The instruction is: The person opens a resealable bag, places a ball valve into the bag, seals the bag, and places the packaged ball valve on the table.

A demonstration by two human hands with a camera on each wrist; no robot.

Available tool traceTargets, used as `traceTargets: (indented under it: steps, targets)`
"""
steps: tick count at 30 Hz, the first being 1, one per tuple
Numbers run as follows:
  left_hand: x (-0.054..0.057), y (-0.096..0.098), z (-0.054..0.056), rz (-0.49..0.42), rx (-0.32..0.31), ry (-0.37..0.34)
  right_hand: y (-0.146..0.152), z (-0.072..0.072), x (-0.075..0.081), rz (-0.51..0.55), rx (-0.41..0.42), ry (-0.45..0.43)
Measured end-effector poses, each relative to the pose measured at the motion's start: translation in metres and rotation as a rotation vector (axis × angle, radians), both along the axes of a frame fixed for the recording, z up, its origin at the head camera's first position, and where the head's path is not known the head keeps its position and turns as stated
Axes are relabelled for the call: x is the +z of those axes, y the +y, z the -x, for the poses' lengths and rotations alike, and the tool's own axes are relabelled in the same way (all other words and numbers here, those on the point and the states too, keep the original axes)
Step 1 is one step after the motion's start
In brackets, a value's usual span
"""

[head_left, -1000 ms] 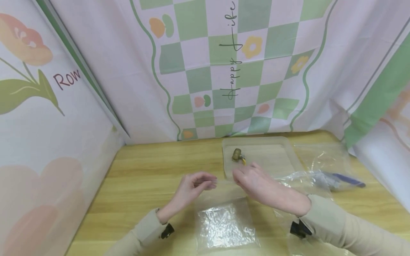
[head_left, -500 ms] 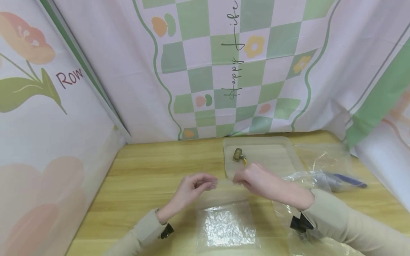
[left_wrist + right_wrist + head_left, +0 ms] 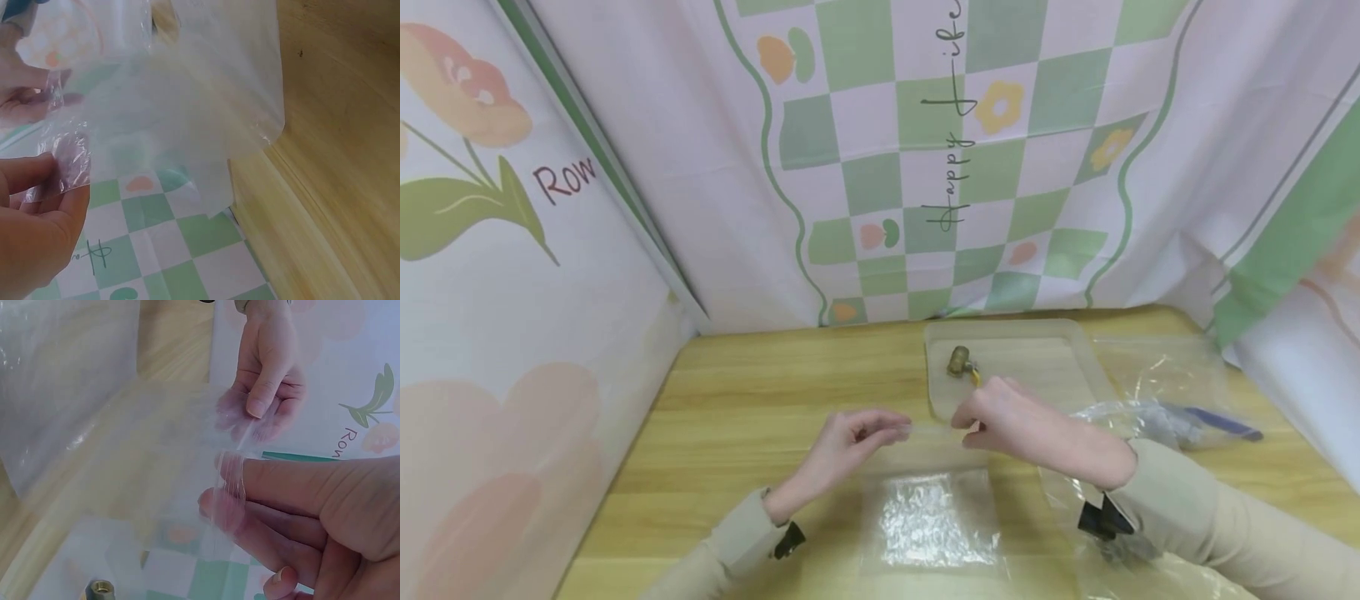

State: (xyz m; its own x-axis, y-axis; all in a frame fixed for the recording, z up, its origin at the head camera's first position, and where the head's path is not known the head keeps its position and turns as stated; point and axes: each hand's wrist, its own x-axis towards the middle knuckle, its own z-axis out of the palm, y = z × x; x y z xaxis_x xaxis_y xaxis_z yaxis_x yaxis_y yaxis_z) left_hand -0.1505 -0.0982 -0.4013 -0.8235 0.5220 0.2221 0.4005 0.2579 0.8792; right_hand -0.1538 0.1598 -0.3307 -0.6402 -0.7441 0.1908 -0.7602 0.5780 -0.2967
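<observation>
A clear plastic bag (image 3: 936, 521) hangs between both hands over the front middle of the table, its top edge raised toward the fingers. My left hand (image 3: 842, 446) pinches the left end of that edge; in the left wrist view, thumb and fingers (image 3: 72, 209) meet on the crinkled film. At the opposite end, my right hand (image 3: 1030, 433) holds the edge with thumb and fingers slightly parted, the film strip passing across their tips (image 3: 228, 512) in the right wrist view. Behind the right hand lies a brass fitting (image 3: 958, 360) with a yellow part.
The fitting sits in a shallow translucent tray (image 3: 1093, 371) at the back of the table. To its right are clear plastic bags (image 3: 1180, 367), one with a blue long item (image 3: 1221, 422). More plastic film (image 3: 1172, 575) lies under the right sleeve. Printed curtains surround the wooden table (image 3: 760, 375).
My right hand's thumb and fingers have parted a little at the bag's edge, and the hand has shifted slightly right. The left hand keeps its pinch in nearly the same place.
</observation>
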Motion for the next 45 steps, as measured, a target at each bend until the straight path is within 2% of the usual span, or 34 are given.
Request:
traceTargets:
  steps: [6,12,14,21,26,34,36,40,45]
  targets:
    - [0.0,-0.001,0.0,0.007,-0.003,0.006,0.0,-0.002,0.0,-0.022,-0.053,-0.017]
    - [-0.002,-0.004,0.001,0.002,0.01,0.015,0.003,-0.001,-0.002,0.004,-0.023,0.09]
    - [-0.002,-0.005,0.001,0.002,0.014,0.015,0.005,-0.001,-0.002,0.004,-0.021,0.101]
    - [0.0,-0.006,0.001,0.008,-0.022,0.038,0.003,-0.002,0.001,-0.047,-0.097,0.001]
    - [0.001,-0.005,0.0,0.009,-0.034,0.034,0.002,-0.004,0.003,-0.09,-0.137,-0.011]
    - [0.001,-0.008,0.001,0.033,-0.024,0.035,0.005,-0.001,0.002,-0.075,-0.081,0.076]
    - [0.001,-0.01,0.001,0.038,-0.03,0.058,0.005,-0.001,0.002,-0.071,-0.068,0.09]
    - [0.003,-0.012,0.003,0.071,-0.063,0.148,0.002,-0.001,0.003,-0.088,-0.058,0.078]
    - [0.007,-0.012,0.004,0.174,-0.113,0.275,-0.003,-0.001,0.003,-0.104,-0.061,0.095]
